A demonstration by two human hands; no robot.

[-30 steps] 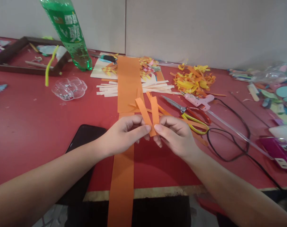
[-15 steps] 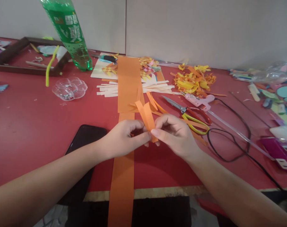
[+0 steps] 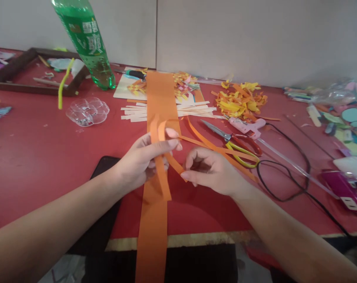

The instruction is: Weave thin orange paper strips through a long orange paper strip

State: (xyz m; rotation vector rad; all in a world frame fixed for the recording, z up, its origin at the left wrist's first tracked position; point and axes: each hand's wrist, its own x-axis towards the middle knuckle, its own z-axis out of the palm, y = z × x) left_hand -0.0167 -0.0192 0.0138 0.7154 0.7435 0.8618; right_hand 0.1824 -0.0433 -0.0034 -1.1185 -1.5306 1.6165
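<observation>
My left hand (image 3: 150, 155) is closed on orange paper strips (image 3: 163, 181), which curve over the fingers and hang down in front of them. My right hand (image 3: 209, 169) pinches the lower end of one orange strip (image 3: 176, 166) between thumb and finger. Beneath both hands, a long orange paper band (image 3: 151, 232) runs from the back of the table over its front edge. More loose orange strips (image 3: 207, 142) lie just beyond my right hand, next to scissors (image 3: 240, 145) with red and yellow handles.
A pink glue gun (image 3: 249, 126) with a black cord lies at right. Behind it sits a pile of yellow and orange paper shreds (image 3: 243, 100). A green bottle (image 3: 91, 51), a clear dish (image 3: 87, 111) and a dark frame (image 3: 28, 89) stand at left. A black phone-like slab (image 3: 98, 224) is under my left arm.
My hands have moved apart; the left went up and left with the strips. The strips, earlier pinched together between both hands, now spread, one stretching to my right hand.
</observation>
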